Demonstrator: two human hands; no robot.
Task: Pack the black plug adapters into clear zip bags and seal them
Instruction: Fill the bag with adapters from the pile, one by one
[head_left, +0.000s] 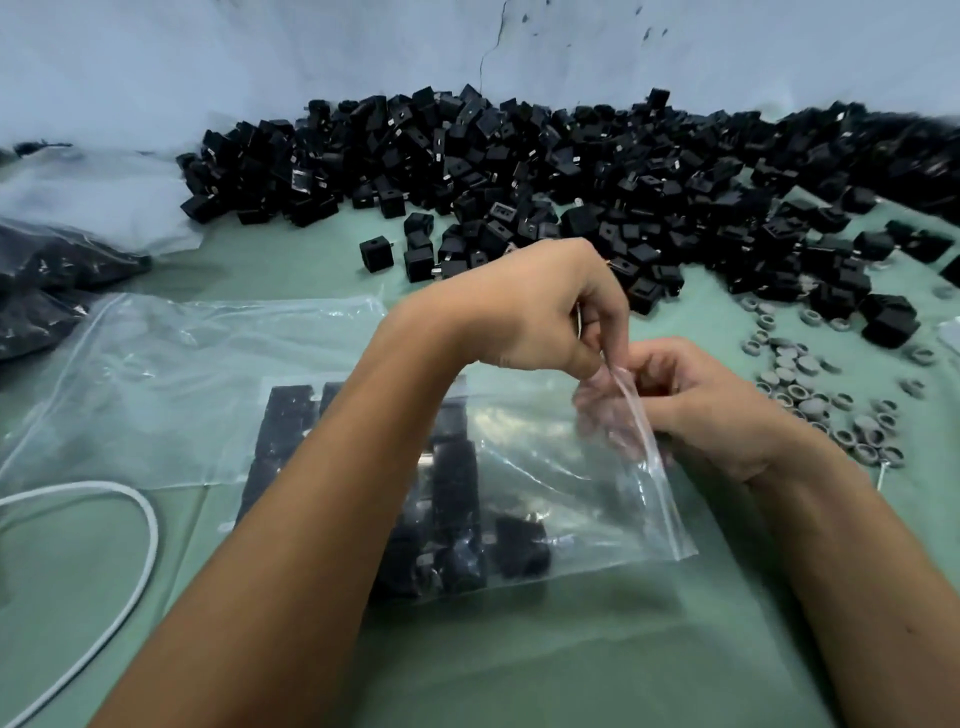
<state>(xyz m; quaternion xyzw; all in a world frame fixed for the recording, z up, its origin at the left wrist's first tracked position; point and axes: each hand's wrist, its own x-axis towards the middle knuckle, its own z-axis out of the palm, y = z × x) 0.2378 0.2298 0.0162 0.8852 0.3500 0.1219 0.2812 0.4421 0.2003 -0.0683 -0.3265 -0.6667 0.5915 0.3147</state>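
Zip bag (540, 499) lies flat on green table (597, 654), black adapters (452, 499) packed in its left half. Both hands at bag's top-right corner: left hand (524, 317) pinches zip strip from above, right hand (711, 405) grips it from the right. Empty bag (171, 384) left of it. Grey rings (810, 395) right. Loose adapter pile (597, 187) beyond.

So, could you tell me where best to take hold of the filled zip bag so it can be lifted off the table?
Probably by the zip strip along the right edge of the filled zip bag, coming from the right. Both hands, left hand and right hand, already pinch its far end. The plug adapters sit bunched at the left, so they would likely hang below the opening.
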